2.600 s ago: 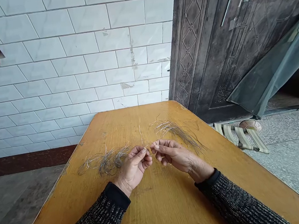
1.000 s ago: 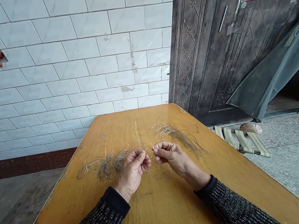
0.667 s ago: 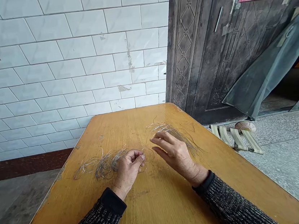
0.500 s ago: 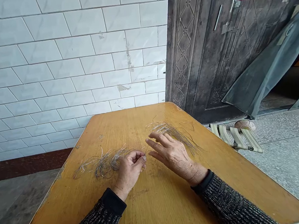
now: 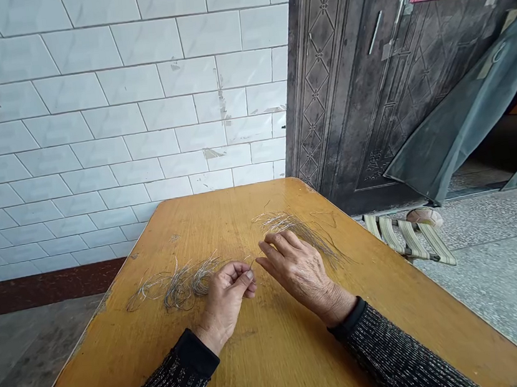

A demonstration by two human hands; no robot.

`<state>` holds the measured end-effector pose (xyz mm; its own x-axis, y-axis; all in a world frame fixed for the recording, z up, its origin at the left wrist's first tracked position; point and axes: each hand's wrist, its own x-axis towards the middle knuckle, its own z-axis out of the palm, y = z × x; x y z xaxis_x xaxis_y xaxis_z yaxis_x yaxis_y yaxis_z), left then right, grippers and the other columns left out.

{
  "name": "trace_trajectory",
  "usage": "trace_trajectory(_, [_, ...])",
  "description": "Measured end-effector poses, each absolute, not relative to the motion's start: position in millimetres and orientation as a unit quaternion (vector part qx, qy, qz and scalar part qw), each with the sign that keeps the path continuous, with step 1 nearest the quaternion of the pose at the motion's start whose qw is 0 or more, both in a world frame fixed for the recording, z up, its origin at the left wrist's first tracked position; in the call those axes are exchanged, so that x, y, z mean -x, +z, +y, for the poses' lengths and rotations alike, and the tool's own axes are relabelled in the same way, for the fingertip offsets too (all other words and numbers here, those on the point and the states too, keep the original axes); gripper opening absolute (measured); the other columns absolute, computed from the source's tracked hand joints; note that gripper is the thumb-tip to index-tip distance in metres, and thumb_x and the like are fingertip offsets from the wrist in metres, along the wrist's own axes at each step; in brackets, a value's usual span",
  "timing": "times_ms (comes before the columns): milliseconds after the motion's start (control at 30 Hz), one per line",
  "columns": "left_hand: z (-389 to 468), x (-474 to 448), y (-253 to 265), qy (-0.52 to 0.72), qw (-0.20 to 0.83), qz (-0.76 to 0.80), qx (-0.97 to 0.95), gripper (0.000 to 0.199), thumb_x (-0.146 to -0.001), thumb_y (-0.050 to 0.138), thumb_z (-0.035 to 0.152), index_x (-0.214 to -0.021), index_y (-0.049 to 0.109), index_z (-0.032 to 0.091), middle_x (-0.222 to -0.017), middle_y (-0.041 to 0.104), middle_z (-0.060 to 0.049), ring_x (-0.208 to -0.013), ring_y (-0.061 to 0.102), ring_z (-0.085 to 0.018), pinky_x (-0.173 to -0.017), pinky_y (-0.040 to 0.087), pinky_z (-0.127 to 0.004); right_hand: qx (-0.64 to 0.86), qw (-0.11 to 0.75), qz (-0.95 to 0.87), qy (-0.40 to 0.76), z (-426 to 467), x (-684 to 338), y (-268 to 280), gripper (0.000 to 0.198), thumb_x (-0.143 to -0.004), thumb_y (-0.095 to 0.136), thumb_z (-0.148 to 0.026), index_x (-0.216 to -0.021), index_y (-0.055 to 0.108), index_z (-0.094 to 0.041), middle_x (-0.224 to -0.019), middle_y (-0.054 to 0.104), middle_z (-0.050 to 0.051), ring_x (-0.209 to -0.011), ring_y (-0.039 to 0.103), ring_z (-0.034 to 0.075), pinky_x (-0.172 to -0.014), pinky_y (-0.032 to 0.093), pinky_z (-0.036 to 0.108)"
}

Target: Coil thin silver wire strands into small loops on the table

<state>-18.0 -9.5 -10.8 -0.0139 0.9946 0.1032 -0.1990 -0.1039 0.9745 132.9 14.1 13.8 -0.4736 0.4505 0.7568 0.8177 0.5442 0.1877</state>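
Note:
Over the middle of the wooden table, my left hand is closed in a pinch. A short, thin piece of wire sticks up from between its thumb and forefinger. My right hand hovers just right of that wire, fingers extended and partly bent, with nothing visible in them. Its forefinger tip is close to the wire; I cannot tell whether they touch. Coiled bundles of thin silvery wire lie left of my left hand. A looser bunch of straighter wires lies behind my right hand, partly covered by it.
A white tiled wall stands beyond the table's far edge. At the right are a dark carved door and a hanging grey-green curtain. A low stool with woven straps stands on the floor beside the table.
My right hand's spread fingers have drawn closer together and curled slightly, its forefinger staying near the wire tip. My left hand keeps its pinch almost in place.

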Motion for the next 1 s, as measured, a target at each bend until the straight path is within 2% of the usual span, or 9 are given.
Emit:
trace_trajectory(167, [-11.0,15.4,-11.8,0.577,0.542,0.417,-0.446,0.02,-0.063,0.07,0.029,-0.071,0.057,0.015,-0.062,0.057,0.001,-0.053,0.052,-0.009,-0.053,0.041,-0.023,0.401,0.353,-0.794,-0.291,13.2,-131.9,13.0,0.014,-0.086,0.049,-0.027,-0.084,0.059,-0.017,-0.084,0.061,0.005,-0.078,0.048,0.017,-0.059,0.035,0.027])
trace_trajectory(467, [-7.9,18.0,-12.3,0.578,0.497,0.448,-0.467,0.017,-0.065,0.066,0.028,-0.072,0.057,0.015,-0.061,0.056,0.002,-0.053,0.052,-0.01,-0.054,0.042,-0.024,0.385,0.365,-0.804,-0.27,13.1,-133.5,16.7,0.011,-0.083,0.053,-0.023,-0.088,0.061,-0.018,-0.091,0.063,0.004,-0.08,0.049,0.017,-0.062,0.037,0.026])
trace_trajectory(633, [-8.5,18.0,-12.6,0.564,0.542,0.422,-0.458,0.02,-0.065,0.068,0.029,-0.074,0.059,0.014,-0.064,0.057,0.001,-0.055,0.052,-0.01,-0.056,0.041,-0.025,0.39,0.354,-0.807,-0.267,14.4,-135.8,15.2,0.01,-0.083,0.052,-0.022,-0.085,0.061,-0.018,-0.092,0.062,0.005,-0.08,0.049,0.017,-0.061,0.037,0.026])
trace_trajectory(733, [-8.4,20.9,-11.9,0.547,0.576,0.401,-0.455,0.025,-0.066,0.068,0.028,-0.085,0.062,0.014,-0.065,0.058,0.0,-0.057,0.052,-0.01,-0.057,0.04,-0.024,0.388,0.35,-0.811,-0.262,15.4,-137.0,13.8,0.009,-0.082,0.053,-0.021,-0.085,0.061,-0.018,-0.093,0.061,0.005,-0.08,0.048,0.017,-0.06,0.037,0.025])
trace_trajectory(833, [-7.6,24.7,-9.9,0.514,0.602,0.398,-0.464,0.026,-0.066,0.068,0.028,-0.088,0.065,0.014,-0.065,0.058,-0.001,-0.056,0.051,-0.009,-0.051,0.036,-0.022,0.385,0.338,-0.82,-0.255,15.4,-137.4,13.8,0.009,-0.083,0.052,-0.022,-0.085,0.06,-0.019,-0.093,0.061,0.005,-0.08,0.048,0.017,-0.057,0.036,0.025])
trace_trajectory(1000, [-6.3,28.2,-6.5,0.477,0.609,0.419,-0.476,0.018,-0.064,0.069,0.027,-0.078,0.067,0.015,-0.067,0.057,0.0,-0.048,0.042,-0.005,-0.043,0.024,-0.02,0.372,0.32,-0.835,-0.248,14.1,-138.1,14.6,0.008,-0.083,0.052,-0.02,-0.085,0.06,-0.019,-0.094,0.06,0.005,-0.079,0.047,0.017,-0.058,0.037,0.025])
